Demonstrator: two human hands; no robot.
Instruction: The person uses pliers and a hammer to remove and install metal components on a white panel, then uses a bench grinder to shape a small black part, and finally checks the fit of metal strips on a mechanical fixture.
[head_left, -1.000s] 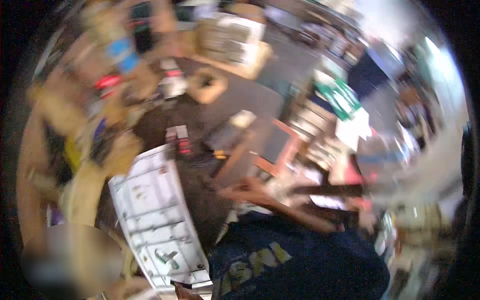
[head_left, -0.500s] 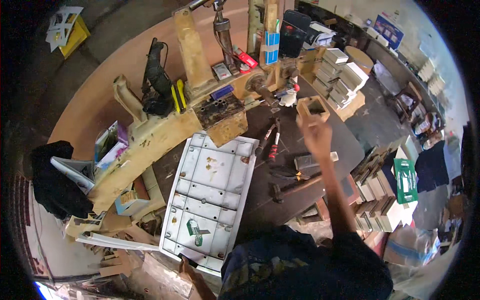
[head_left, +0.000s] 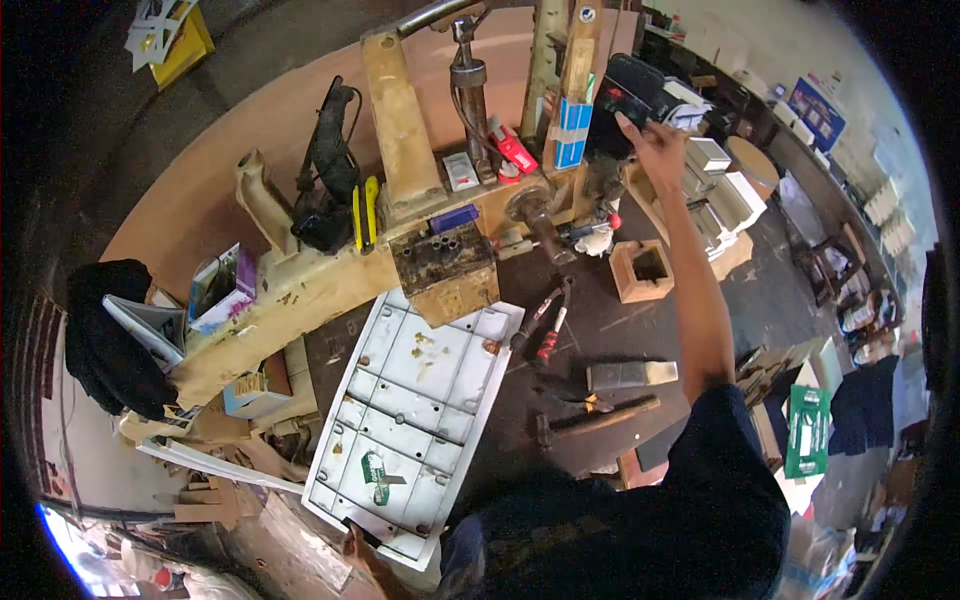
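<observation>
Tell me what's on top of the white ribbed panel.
A green piece and brownish stains show on the white panel; the left hand is at its lower end. The worn block covers part of the upper end, hiding whatever is there.

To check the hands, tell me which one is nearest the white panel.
The left hand, by the lower edge of the panel. The right hand, its arm stretched out, is well away from it.
</observation>
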